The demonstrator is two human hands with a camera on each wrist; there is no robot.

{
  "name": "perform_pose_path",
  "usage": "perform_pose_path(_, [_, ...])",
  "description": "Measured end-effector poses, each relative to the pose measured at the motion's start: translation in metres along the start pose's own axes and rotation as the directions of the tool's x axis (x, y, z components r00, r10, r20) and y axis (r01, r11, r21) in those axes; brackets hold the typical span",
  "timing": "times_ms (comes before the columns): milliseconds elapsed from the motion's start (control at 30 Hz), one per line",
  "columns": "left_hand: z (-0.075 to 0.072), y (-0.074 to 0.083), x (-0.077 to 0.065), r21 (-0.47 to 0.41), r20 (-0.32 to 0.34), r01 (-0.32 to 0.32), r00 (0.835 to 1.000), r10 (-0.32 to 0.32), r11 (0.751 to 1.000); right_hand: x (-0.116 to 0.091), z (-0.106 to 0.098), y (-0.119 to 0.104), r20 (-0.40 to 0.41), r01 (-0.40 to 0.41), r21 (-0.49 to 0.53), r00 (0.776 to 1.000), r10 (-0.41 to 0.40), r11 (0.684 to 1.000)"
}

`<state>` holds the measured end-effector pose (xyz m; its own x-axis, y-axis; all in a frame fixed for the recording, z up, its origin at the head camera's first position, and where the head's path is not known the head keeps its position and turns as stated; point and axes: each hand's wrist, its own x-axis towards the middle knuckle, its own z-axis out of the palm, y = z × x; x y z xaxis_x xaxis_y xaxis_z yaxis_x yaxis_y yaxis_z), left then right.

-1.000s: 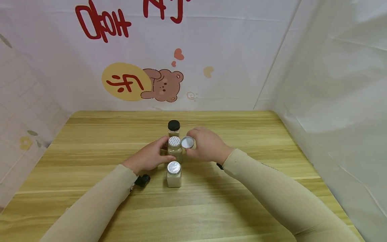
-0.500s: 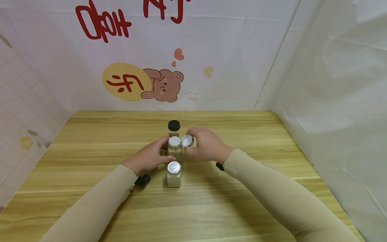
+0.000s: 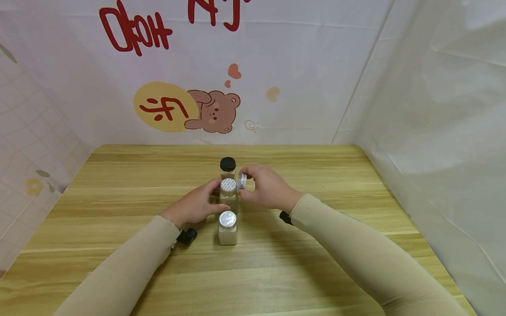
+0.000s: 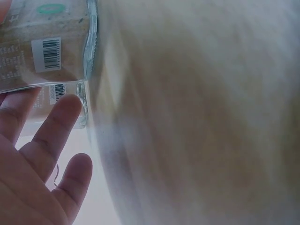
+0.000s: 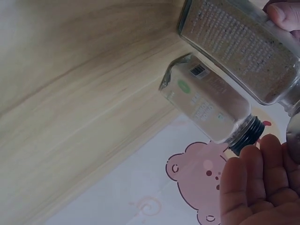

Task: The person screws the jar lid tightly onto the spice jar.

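Note:
In the head view my left hand (image 3: 193, 202) grips a square glass spice jar (image 3: 229, 199) by its side. The jar stands upright with a white perforated shaker top (image 3: 228, 185) bare. My right hand (image 3: 269, 188) pinches a silver screw lid (image 3: 242, 181) between thumb and fingers, tipped on edge just right of that top. The left wrist view catches the gripped jar's barcode side (image 4: 47, 56), with several fingers extended below it. The right wrist view has the jar's speckled contents (image 5: 239, 51) and the fingers (image 5: 234, 183) of my right hand near the lid.
A jar with a black cap (image 3: 227, 163) stands directly behind the gripped one. Another with a silver lid (image 3: 227, 219) stands in front. They form a line on the wooden table (image 3: 276, 272). A white printed backdrop (image 3: 292, 66) rises behind the table.
My right hand has turned the silver lid from its white inside facing the camera to edge-on, shifting it slightly left toward the jar. The left hand and the jars have stayed put.

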<state>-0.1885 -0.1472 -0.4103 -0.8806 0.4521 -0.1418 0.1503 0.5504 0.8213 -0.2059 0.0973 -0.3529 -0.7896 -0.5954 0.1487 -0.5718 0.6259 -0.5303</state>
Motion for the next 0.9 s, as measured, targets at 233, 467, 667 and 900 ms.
perform_pose_path(233, [0.0006, -0.0016, 0.0, 0.001, 0.001, -0.001, 1.0, 0.001, 1.0, 0.0024, 0.0043, 0.0016, 0.002, -0.003, 0.076, 1.0, 0.002, 0.997])
perform_pose_path(467, [0.0004, -0.0005, -0.0003, -0.009, 0.004, -0.007, 1.0, 0.007, 1.0, 0.005, 0.0067, -0.0019, 0.017, -0.008, 0.165, 1.0, 0.005, 0.986])
perform_pose_path(667, [0.0005, -0.0012, -0.0001, -0.015, 0.004, -0.015, 1.0, 0.015, 1.0, 0.0065, 0.0079, -0.0038, 0.028, -0.007, 0.188, 1.0, 0.002, 0.982])
perform_pose_path(900, [0.0005, -0.0037, 0.0, -0.007, 0.0, -0.025, 1.0, 0.025, 1.0, 0.008, 0.0107, -0.0033, 0.028, 0.004, 0.199, 1.0, -0.009, 0.98])
